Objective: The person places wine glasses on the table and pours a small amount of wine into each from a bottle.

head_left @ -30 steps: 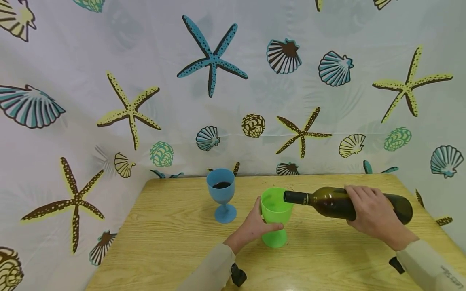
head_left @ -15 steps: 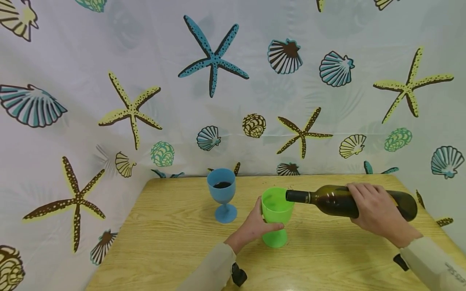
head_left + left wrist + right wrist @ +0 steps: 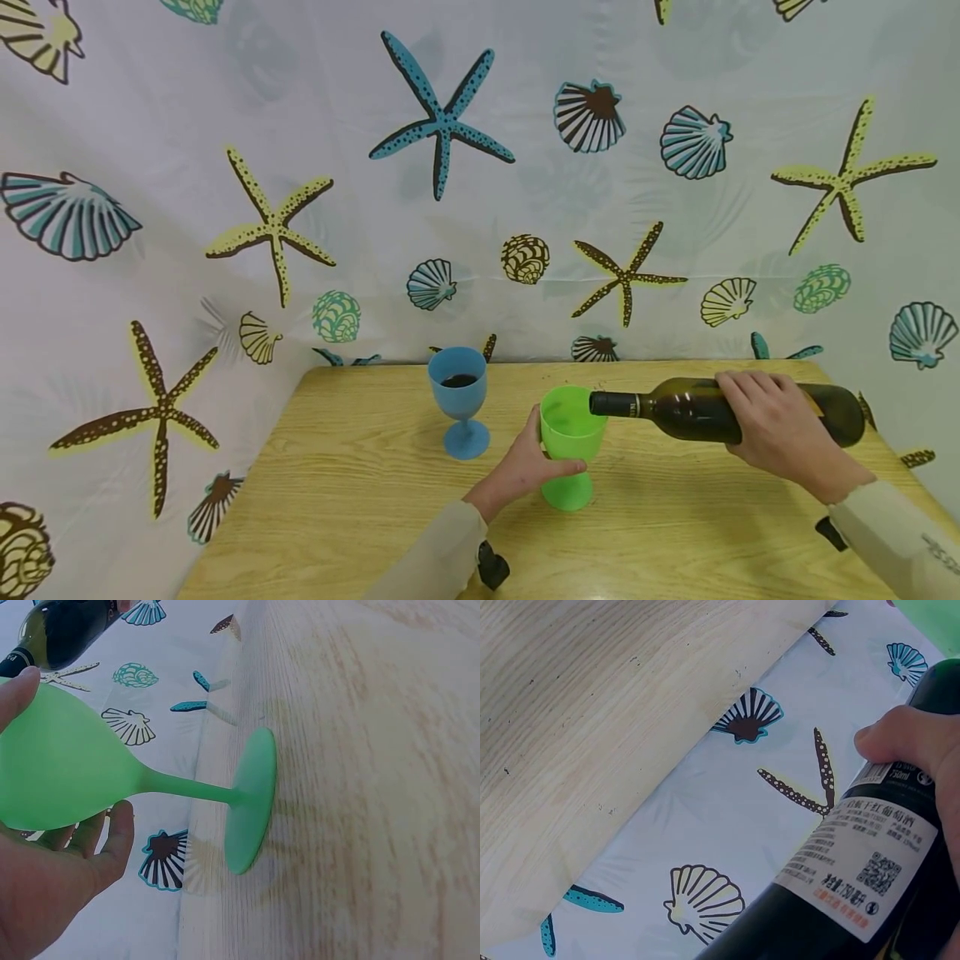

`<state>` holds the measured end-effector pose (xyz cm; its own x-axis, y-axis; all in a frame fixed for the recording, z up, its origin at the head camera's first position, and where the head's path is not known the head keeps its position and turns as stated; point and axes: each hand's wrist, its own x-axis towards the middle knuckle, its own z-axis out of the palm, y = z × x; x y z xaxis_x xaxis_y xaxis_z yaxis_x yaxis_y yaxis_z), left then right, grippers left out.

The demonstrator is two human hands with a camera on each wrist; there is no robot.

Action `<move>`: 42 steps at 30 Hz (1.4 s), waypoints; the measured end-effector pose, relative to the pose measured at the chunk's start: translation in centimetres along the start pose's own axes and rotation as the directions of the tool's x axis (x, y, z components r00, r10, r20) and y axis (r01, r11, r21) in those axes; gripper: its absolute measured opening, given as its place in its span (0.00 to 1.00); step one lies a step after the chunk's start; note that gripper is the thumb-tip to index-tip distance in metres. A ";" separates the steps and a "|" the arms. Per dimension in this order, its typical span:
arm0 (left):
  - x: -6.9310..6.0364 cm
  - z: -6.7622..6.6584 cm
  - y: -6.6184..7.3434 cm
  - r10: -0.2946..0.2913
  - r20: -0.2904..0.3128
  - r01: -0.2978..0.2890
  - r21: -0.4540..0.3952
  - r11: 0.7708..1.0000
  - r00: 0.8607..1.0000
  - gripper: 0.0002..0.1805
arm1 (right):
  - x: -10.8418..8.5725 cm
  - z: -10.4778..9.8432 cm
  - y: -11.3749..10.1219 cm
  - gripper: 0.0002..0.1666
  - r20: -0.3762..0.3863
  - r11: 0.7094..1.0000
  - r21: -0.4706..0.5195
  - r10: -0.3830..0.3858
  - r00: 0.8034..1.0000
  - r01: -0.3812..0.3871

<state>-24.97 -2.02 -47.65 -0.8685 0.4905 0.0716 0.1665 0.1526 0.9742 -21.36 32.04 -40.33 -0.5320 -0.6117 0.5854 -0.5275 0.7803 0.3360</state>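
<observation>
My left hand [image 3: 528,462] grips the bowl of a green goblet [image 3: 572,417], thumb on the near side. In the left wrist view, the goblet's foot [image 3: 252,801] stands on the tabletop, and fingers curl under the bowl. My right hand [image 3: 776,429] holds a dark wine bottle [image 3: 693,410] around its body, almost level. The bottle's mouth lies at the goblet's right rim; no stream of liquid shows. In the right wrist view, the bottle's white label [image 3: 859,862] faces the camera. A blue goblet [image 3: 457,392] with dark liquid in it stands upright behind and left of the green one.
The wooden table [image 3: 337,492] runs back to a white cloth [image 3: 525,192] printed with starfish and shells. Small dark specks dot the wood near its far edge. A black wrist strap [image 3: 492,567] sits at the left cuff.
My right hand has shifted slightly right, and the bottle's base has risen, making the bottle more level. Its mouth has moved a little right. The left hand and both goblets look still.
</observation>
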 end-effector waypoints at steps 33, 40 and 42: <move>0.1 -0.1 -0.3 0.020 0.012 -0.020 -0.037 0.999 1.000 0.49 | 1.1 -0.9 0.9 0.61 0.029 0.997 -0.034 -0.067 0.997 0.068; -0.5 -0.1 1.0 0.032 0.027 -0.031 -0.060 0.998 0.999 0.48 | 1.4 -1.1 1.1 0.62 0.044 0.996 -0.038 -0.075 0.996 0.077; -0.5 -0.1 1.1 0.027 0.028 -0.025 -0.061 0.998 0.999 0.48 | 1.5 -1.1 1.1 0.62 0.050 0.996 -0.044 -0.080 0.995 0.083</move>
<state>-24.41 -2.17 -46.62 -0.8503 0.5183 0.0917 0.1594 0.0875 0.9833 -22.02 32.14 -38.27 -0.5207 -0.6782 0.5186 -0.5401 0.7321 0.4151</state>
